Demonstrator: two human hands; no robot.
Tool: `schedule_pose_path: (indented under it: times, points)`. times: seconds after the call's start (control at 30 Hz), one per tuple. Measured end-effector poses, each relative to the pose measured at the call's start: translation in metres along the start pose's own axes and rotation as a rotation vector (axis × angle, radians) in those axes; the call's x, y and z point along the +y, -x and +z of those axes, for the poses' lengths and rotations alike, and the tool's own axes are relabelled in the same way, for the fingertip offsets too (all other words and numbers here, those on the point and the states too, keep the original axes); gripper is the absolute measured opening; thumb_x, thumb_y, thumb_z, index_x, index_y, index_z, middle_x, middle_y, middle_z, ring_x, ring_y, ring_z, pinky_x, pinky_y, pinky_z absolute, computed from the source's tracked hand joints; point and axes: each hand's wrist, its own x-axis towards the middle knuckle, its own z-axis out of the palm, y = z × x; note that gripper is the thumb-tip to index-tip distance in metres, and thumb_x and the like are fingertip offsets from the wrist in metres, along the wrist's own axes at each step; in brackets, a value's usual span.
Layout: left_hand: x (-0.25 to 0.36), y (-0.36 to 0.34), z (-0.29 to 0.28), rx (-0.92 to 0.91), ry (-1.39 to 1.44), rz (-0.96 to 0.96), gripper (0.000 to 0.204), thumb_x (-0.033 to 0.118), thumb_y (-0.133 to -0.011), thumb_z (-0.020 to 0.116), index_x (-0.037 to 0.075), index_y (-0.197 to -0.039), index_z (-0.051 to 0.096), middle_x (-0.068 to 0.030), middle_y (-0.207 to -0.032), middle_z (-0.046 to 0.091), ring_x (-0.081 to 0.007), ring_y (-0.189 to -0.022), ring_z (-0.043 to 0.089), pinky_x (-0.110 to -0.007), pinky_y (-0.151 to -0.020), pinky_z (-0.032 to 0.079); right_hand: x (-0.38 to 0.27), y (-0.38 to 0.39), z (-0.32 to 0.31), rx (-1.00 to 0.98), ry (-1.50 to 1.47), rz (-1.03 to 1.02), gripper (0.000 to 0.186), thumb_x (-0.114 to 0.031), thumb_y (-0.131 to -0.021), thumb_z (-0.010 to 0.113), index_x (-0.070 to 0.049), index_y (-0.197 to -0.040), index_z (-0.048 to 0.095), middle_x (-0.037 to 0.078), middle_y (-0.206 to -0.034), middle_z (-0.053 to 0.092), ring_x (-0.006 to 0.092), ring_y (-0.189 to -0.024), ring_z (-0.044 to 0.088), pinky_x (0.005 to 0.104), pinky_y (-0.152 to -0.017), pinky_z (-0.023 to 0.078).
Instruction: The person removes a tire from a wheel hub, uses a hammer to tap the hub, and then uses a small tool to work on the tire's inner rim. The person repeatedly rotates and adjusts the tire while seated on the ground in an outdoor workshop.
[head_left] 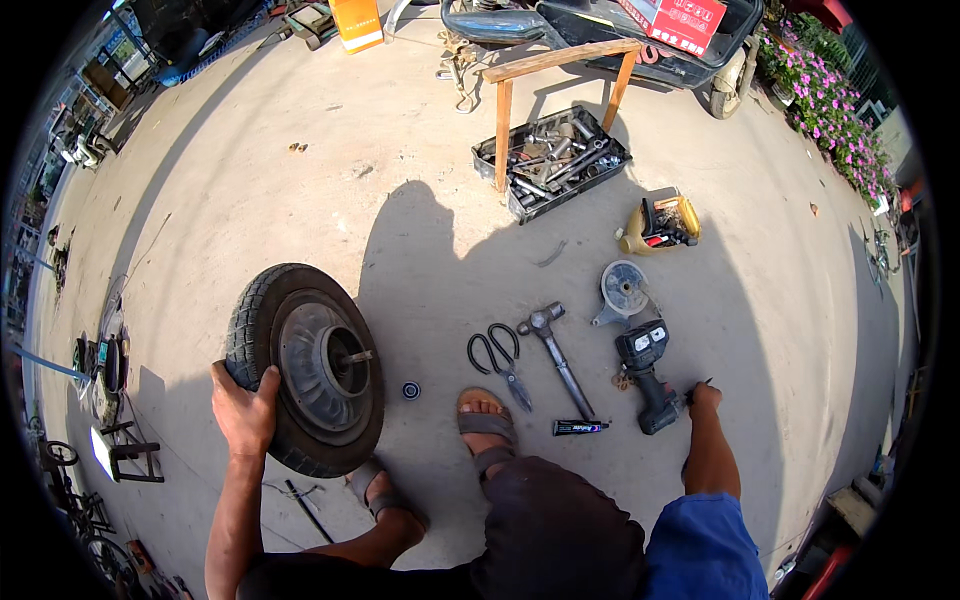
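My left hand [243,410] is closed round the outer edge of a wheel [318,365], thumb on the tyre's near side. The wheel stands tilted, with a ribbed metal hub and an axle stub jutting out of it. On the ground beside it lies a small ring-shaped bearing [411,391]. My right hand [706,400] is low at the right, its fingers closed on something small and dark that I cannot make out. Close to it lies a black cordless impact wrench [645,365]. Scissors [500,365], a hammer [560,360] and a black tube [580,427] lie between my hands.
A round metal cover with a lever [625,288] lies beyond the impact wrench. Farther off are a cut yellow container [633,240] of small tools and a wooden-handled black toolbox [542,211] full of sockets. A dark rod [308,512] lies by my left foot. Pink flowers [820,105] grow far right.
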Motion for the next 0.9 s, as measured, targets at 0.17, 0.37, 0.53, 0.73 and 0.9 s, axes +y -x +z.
schedule_pose_path:
  times: [0.17,0.37,0.53,0.73,0.9]
  points:
    - [0.003,0.004,-0.002,-0.005,0.002,-0.022,0.055,0.036,-0.077,0.077,-0.005,-0.105,0.053,-0.0303,-0.093,0.067,-0.0483,-0.09,0.064,-0.051,-0.083,0.05,-0.005,-0.002,-0.008,0.033,0.441,-0.304,0.033,-0.018,-0.084,0.064,0.012,-0.096,0.07,0.029,-0.092,0.072,0.0417,-0.089,0.073,0.0495,-0.077,0.057]
    - [0.012,0.006,-0.003,-0.01,-0.007,-0.042,0.055,0.035,-0.077,0.078,-0.006,-0.104,0.053,-0.031,-0.095,0.067,-0.0482,-0.091,0.065,-0.051,-0.083,0.05,-0.023,-0.016,0.002,0.189,0.435,-0.66,0.03,-0.024,-0.093,0.062,0.005,-0.092,0.07,0.024,-0.088,0.073,0.0422,-0.085,0.071,0.0501,-0.078,0.054]
    - [0.002,0.003,0.001,0.004,-0.013,-0.053,0.058,0.036,-0.076,0.079,-0.006,-0.106,0.052,-0.0311,-0.098,0.067,-0.049,-0.093,0.065,-0.052,-0.084,0.05,-0.102,0.04,0.036,0.032,0.166,-0.969,0.027,-0.022,-0.096,0.064,0.005,-0.093,0.069,0.016,-0.084,0.071,0.0275,-0.075,0.069,0.0427,-0.068,0.055]
    - [0.003,0.006,0.003,0.031,0.009,-0.043,0.06,0.037,-0.075,0.079,-0.006,-0.105,0.051,-0.031,-0.099,0.066,-0.0492,-0.094,0.064,-0.053,-0.084,0.05,-0.197,0.171,0.08,-0.7,-0.325,-0.577,0.021,-0.017,-0.1,0.063,0.001,-0.108,0.066,0.005,-0.086,0.067,0.0106,-0.069,0.059,0.0277,-0.061,0.056]
    - [-0.003,0.002,0.003,0.039,0.032,-0.055,0.06,0.037,-0.074,0.08,-0.006,-0.104,0.051,-0.0304,-0.096,0.065,-0.049,-0.092,0.064,-0.052,-0.083,0.05,-0.24,0.272,0.121,-1.182,-0.064,-0.598,0.019,-0.014,-0.098,0.063,0.003,-0.107,0.065,0.01,-0.087,0.069,0.0129,-0.069,0.064,0.0291,-0.064,0.058]
